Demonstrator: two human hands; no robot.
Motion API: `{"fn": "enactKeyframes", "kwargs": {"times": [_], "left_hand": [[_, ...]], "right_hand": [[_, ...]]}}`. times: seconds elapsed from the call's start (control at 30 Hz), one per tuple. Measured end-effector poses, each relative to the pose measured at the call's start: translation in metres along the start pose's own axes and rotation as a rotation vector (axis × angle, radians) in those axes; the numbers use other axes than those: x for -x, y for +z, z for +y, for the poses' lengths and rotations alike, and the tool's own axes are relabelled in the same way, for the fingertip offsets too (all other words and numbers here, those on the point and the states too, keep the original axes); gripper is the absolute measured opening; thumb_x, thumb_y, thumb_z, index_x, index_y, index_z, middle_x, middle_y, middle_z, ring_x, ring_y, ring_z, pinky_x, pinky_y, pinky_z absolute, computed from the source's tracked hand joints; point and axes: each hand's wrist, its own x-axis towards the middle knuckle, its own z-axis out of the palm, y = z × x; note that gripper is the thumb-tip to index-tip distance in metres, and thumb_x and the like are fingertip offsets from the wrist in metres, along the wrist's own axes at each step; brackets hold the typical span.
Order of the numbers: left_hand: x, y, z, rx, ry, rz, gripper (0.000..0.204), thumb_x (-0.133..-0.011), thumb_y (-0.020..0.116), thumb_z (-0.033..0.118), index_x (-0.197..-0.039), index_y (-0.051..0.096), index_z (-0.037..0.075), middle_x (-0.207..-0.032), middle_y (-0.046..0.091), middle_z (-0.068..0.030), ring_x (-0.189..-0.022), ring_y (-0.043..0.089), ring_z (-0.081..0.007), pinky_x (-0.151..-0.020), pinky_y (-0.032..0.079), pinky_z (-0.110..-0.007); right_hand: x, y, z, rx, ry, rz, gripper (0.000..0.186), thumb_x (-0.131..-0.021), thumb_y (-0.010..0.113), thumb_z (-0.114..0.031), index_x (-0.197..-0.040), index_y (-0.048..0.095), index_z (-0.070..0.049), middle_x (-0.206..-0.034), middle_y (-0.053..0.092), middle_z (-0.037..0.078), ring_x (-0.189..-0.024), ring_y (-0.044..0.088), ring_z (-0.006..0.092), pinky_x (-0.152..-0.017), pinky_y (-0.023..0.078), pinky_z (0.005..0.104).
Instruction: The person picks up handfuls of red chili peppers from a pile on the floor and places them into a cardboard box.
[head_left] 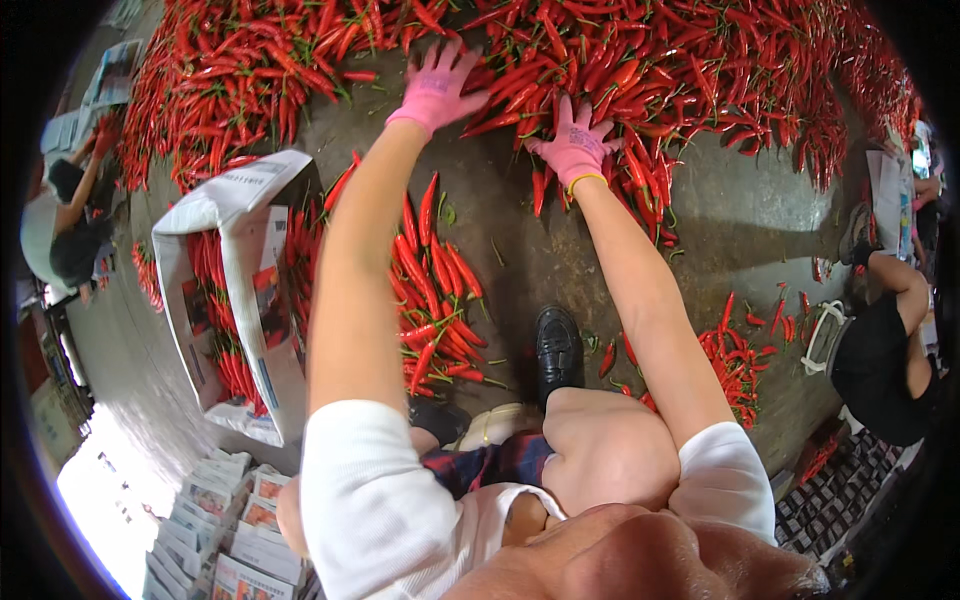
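Both my hands wear pink gloves and reach forward to the near edge of a big heap of red chili peppers (690, 75). My left hand (435, 92) has its fingers spread over the floor in a gap of the heap, with peppers beside its fingertips. My right hand (578, 148) lies on the peppers, palm down and fingers apart, gripping none. Closer to me, a smaller pile of chili peppers (430, 280) lies partly behind my left forearm. Left of that forearm stands an open white printed carton (245, 290) with chili peppers inside.
Another loose pile of chili peppers (735, 365) lies right of my right forearm. My black shoe (558, 350) is on the dark floor (515, 260). Flat printed cartons (255, 545) are stacked at lower left. Other people crouch at the far left (65, 220) and far right (880, 350).
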Motion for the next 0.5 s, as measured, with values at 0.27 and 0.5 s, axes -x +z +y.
{"fn": "enactKeyframes", "kwargs": {"times": [0.27,0.5], "left_hand": [[0.051,0.079,0.129,0.213,-0.465,0.171,0.046,-0.087,0.056,0.042,-0.124,0.059,0.015,-0.124,0.055,-0.0117,-0.113,0.050,-0.0352,-0.093,0.040,-0.053],[0.206,0.034,0.140,0.937,-0.393,0.012,0.074,-0.088,0.067,0.025,-0.149,0.032,0.003,-0.152,0.034,-0.0229,-0.146,0.025,-0.0343,-0.117,0.025,-0.040]], "right_hand": [[0.015,0.032,0.101,0.193,-0.637,0.054,0.083,-0.066,0.080,-0.033,-0.141,0.045,-0.030,-0.147,0.040,0.008,-0.129,0.041,0.0429,-0.108,0.034,0.0574],[0.037,-0.027,0.129,0.453,-0.561,-0.152,0.087,-0.074,0.078,-0.020,-0.149,0.034,-0.032,-0.156,0.030,0.003,-0.138,0.033,0.0428,-0.111,0.024,0.0657]]}}
